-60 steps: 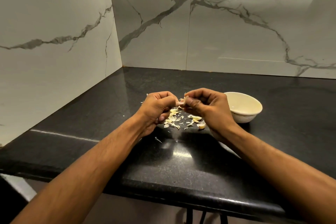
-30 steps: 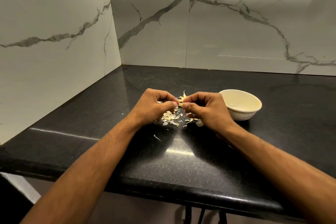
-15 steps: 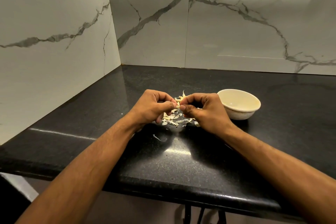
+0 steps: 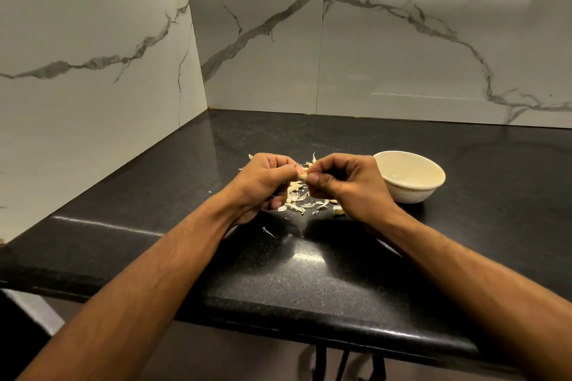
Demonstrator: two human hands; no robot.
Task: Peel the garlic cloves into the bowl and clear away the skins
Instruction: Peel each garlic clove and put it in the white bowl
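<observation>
Left hand [image 4: 263, 182] and right hand [image 4: 346, 184] meet above the speckled black stone worktop [image 4: 309, 281], the fingers of both pinching one small pale garlic clove [image 4: 304, 176] between them. Papery cream skins [image 4: 298, 199] lie scattered directly beneath. The round cream bowl [image 4: 409, 177] stands just beside the right hand, toward the worktop's right edge, so that hand is nearer for the drop; no legible writing appears.

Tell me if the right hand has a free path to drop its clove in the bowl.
Probably yes. The right hand sits just left of the bowl, with only bare counter between them. The bowl is open-topped and uncovered. Both hands pinch the garlic clove, so the left hand must release first.
</observation>
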